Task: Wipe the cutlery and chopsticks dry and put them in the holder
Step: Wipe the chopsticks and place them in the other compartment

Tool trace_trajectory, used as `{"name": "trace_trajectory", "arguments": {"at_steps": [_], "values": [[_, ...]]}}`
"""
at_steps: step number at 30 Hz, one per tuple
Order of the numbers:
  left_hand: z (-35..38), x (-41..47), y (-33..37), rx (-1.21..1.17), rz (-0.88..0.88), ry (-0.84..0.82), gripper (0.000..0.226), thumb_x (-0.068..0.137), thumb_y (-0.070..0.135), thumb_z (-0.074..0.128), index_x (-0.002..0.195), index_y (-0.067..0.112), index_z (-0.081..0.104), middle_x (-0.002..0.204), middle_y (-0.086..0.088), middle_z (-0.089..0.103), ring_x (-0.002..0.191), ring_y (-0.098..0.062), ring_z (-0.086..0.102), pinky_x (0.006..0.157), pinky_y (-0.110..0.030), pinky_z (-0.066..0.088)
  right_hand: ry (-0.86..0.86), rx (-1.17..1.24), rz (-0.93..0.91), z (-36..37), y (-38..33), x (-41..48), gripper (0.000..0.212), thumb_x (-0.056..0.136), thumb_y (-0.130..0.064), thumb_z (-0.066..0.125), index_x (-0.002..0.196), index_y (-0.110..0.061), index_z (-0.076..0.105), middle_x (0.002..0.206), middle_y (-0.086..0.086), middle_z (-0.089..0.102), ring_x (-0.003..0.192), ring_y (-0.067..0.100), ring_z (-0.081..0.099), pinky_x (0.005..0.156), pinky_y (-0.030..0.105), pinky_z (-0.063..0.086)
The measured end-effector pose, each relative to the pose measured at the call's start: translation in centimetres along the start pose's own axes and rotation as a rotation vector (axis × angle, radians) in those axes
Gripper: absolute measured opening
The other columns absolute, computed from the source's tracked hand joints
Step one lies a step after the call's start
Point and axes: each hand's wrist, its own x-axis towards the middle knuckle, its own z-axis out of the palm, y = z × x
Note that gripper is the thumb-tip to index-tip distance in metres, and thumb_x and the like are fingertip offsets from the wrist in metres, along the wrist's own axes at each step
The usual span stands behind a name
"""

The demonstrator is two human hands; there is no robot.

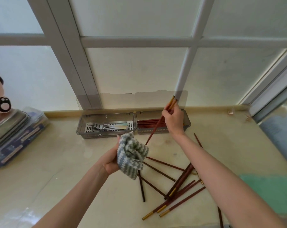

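chopsticks point(175, 186) lie scattered on beige counter point(57, 162) below frosted window point(136, 71).

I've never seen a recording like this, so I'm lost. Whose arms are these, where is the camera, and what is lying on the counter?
There is no machine: a person wears one camera on the head, looking down at their own bare hands. The left hand grips a grey-and-white cloth. The right hand holds two red chopsticks by the right holder box, where more chopsticks lie. The left holder box holds forks. A loose pile of chopsticks lies on the beige counter.
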Motion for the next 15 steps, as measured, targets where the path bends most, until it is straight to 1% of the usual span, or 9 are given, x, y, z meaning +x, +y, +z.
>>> {"name": "trace_trajectory", "arguments": {"at_steps": [1, 3, 5, 7, 9, 11, 13, 15], "values": [[0.2, 0.0, 0.1, -0.008, 0.015, 0.004, 0.063, 0.092, 0.051, 0.040, 0.084, -0.001, 0.073, 0.090, -0.023, 0.071, 0.095, -0.035, 0.060, 0.079, -0.049, 0.045, 0.018, 0.093, 0.037, -0.1, -0.6, 0.1, 0.008, 0.086, 0.002, 0.052, 0.081, -0.005, 0.051, 0.067, 0.005, 0.048, 0.054, 0.011, 0.046, 0.048, 0.012, 0.043], [0.3, 0.1, 0.3, -0.021, 0.080, 0.021, 0.053, 0.093, 0.048, 0.040, 0.097, 0.003, 0.067, 0.092, -0.018, 0.071, 0.092, -0.032, 0.062, 0.075, -0.047, 0.048, 0.014, 0.246, 0.141, -0.4, -1.1, 0.4, 0.019, 0.084, 0.004, 0.050, 0.074, -0.012, 0.047, 0.062, 0.003, 0.046, 0.047, 0.011, 0.042, 0.041, 0.016, 0.037], [-0.1, 0.3, 0.4, -0.033, 0.166, 0.057, 0.041, 0.095, 0.040, 0.041, 0.108, 0.007, 0.060, 0.099, -0.016, 0.067, 0.092, -0.029, 0.062, 0.071, -0.045, 0.049, -0.064, 0.310, 0.250, -0.6, -1.2, 0.4, 0.023, 0.080, 0.009, 0.048, 0.070, -0.012, 0.045, 0.056, 0.003, 0.043, 0.039, 0.010, 0.036, 0.037, 0.017, 0.027], [-0.3, 0.2, 0.3, -0.043, 0.212, 0.063, 0.034, 0.097, 0.035, 0.040, 0.112, 0.009, 0.057, 0.103, -0.015, 0.065, 0.096, -0.030, 0.061, 0.072, -0.046, 0.047, -0.122, 0.325, 0.303, -0.8, -1.0, 0.3, 0.023, 0.077, 0.011, 0.048, 0.069, -0.011, 0.046, 0.054, 0.004, 0.041, 0.036, 0.010, 0.034, 0.036, 0.016, 0.024], [-0.6, 0.2, 0.2, -0.028, 0.260, 0.052, 0.032, 0.098, 0.033, 0.038, 0.111, 0.011, 0.058, 0.104, -0.014, 0.065, 0.097, -0.029, 0.060, 0.076, -0.046, 0.046, -0.081, 0.321, 0.277, -1.0, -0.7, 0.3, 0.021, 0.080, 0.008, 0.050, 0.072, -0.011, 0.049, 0.057, 0.003, 0.043, 0.038, 0.009, 0.035, 0.037, 0.016, 0.026], [-1.0, 0.2, 0.2, 0.011, 0.318, 0.032, 0.032, 0.097, 0.033, 0.037, 0.108, 0.011, 0.059, 0.103, -0.012, 0.065, 0.095, -0.027, 0.062, 0.078, -0.045, 0.047, -0.005, 0.284, 0.199, -1.2, -0.3, 0.2, 0.017, 0.084, 0.002, 0.054, 0.078, -0.013, 0.053, 0.065, 0.003, 0.048, 0.046, 0.010, 0.039, 0.038, 0.016, 0.030], [-1.2, 0.1, 0.2, 0.069, 0.362, 0.004, 0.030, 0.097, 0.030, 0.036, 0.105, 0.012, 0.060, 0.100, -0.011, 0.065, 0.090, -0.025, 0.063, 0.078, -0.043, 0.048, 0.022, 0.242, 0.110, -1.0, -0.2, -0.1, 0.014, 0.086, -0.002, 0.056, 0.081, -0.015, 0.056, 0.072, 0.002, 0.052, 0.056, 0.013, 0.045, 0.044, 0.014, 0.036], [-1.1, 0.1, 0.3, 0.137, 0.396, -0.018, 0.026, 0.098, 0.022, 0.035, 0.107, 0.013, 0.058, 0.098, -0.010, 0.064, 0.088, -0.025, 0.061, 0.080, -0.042, 0.048, 0.081, 0.240, 0.023, -0.7, -0.5, -0.6, 0.014, 0.088, -0.003, 0.055, 0.084, -0.017, 0.056, 0.074, 0.001, 0.053, 0.064, 0.016, 0.050, 0.054, 0.018, 0.042]]}}
